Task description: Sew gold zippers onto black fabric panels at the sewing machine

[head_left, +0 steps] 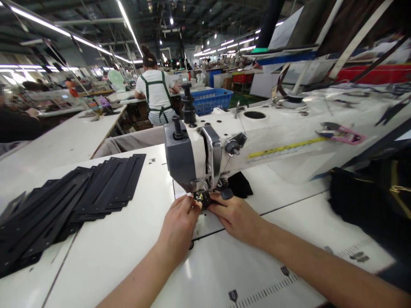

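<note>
- Nearest, a printed ruler scale (pixel 263 294) runs along the front of the white sewing table (pixel 105 256), crossed at its right by the person's right forearm
- The left hand (pixel 179 226) has its thumb and fingertips drawn together, with hardly any gap, pinching the left side of a small black piece (pixel 202 199) with gold-coloured marks
- The right hand (pixel 239 216) has its fingers bent and close together, touching the right side of that piece; I cannot tell whether they grip it or only press it
- The small black piece sits between the two sets of fingertips, straight ahead of the wrists and just below the needle area; both hands touch it, so neither is nearer
- Its marks run roughly side to side, from one hand towards the other, but too much is covered to be sure of its long axis
- Just behind, the sewing machine (pixel 180 156) stands over the fingertips, a black flat piece (pixel 240 184) lying beyond its needle area
- Well to the left lie overlapping black strips (pixel 111 184)
- Farther off, a blue crate (pixel 210 100) and a co-worker (pixel 157 92) in a white top, back turned
</note>
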{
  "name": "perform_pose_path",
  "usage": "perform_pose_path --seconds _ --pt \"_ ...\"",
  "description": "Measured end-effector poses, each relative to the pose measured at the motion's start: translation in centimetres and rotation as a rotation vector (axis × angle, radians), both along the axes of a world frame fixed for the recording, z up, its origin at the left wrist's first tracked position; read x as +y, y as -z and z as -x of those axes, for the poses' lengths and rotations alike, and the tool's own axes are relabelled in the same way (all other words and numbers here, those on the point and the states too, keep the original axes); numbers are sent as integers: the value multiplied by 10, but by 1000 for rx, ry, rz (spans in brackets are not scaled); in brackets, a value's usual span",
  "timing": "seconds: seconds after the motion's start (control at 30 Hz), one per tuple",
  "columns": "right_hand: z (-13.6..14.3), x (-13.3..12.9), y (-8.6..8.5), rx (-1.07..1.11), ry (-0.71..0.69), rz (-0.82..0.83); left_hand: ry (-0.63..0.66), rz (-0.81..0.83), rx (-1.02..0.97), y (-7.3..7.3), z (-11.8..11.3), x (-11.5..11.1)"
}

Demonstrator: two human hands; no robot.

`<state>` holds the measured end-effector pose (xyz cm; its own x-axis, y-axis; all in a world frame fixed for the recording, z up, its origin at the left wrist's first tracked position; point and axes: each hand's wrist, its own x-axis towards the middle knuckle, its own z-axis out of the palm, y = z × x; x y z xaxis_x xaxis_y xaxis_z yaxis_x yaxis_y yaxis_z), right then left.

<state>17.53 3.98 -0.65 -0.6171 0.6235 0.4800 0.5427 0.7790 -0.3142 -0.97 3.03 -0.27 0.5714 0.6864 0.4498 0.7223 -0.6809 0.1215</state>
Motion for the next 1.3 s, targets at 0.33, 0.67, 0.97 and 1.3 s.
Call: perform_pose_path --seconds 0.33,0.67,0.97,1.3 --pt "7 -10 -8 31 126 -293 -9 -58 120 -3 1 -2" --pt "19 3 0 -32 143 -225 -74 -236 97 -5 -1 -10" --pt "17 6 0 -89 130 -127 -54 -135 88 -5 0 -2" --pt "17 6 2 -67 146 -103 -67 -114 93 -3 1 0"
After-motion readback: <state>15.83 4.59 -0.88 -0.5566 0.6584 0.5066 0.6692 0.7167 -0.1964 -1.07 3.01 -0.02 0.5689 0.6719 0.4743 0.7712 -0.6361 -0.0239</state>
